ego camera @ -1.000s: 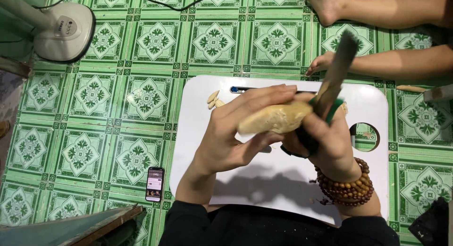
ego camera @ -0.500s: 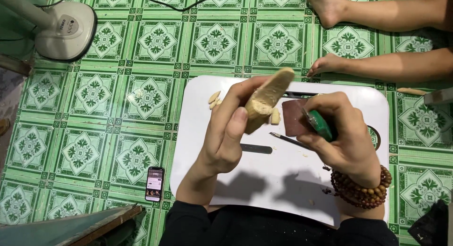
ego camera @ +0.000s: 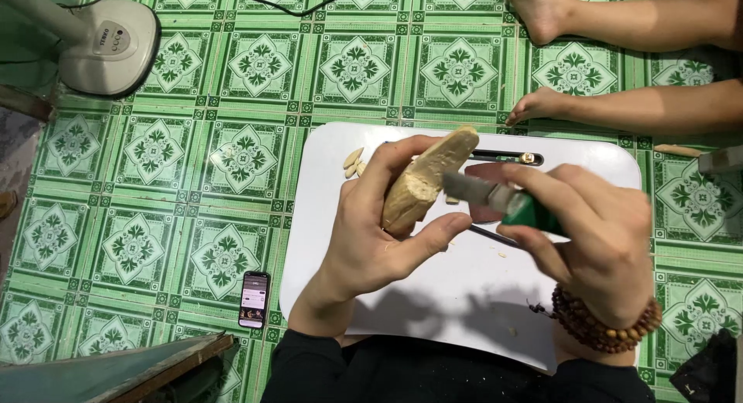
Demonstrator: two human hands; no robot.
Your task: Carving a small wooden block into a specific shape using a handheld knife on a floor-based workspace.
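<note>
Left hand (ego camera: 371,240) gripped wood block (ego camera: 427,180) above white tray table (ego camera: 333,240). Right hand (ego camera: 596,233) clenched green-handled carving knife (ego camera: 495,198), blade touching block. Risk, judged: blade slipping toward left thumb, since thumb lay near cutting path.

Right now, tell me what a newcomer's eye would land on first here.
At centre, the left hand grips a pale wood piece while the right hand sets a green-handled knife against it, above a white board. Patterned green floor tiles surround everything.
</note>
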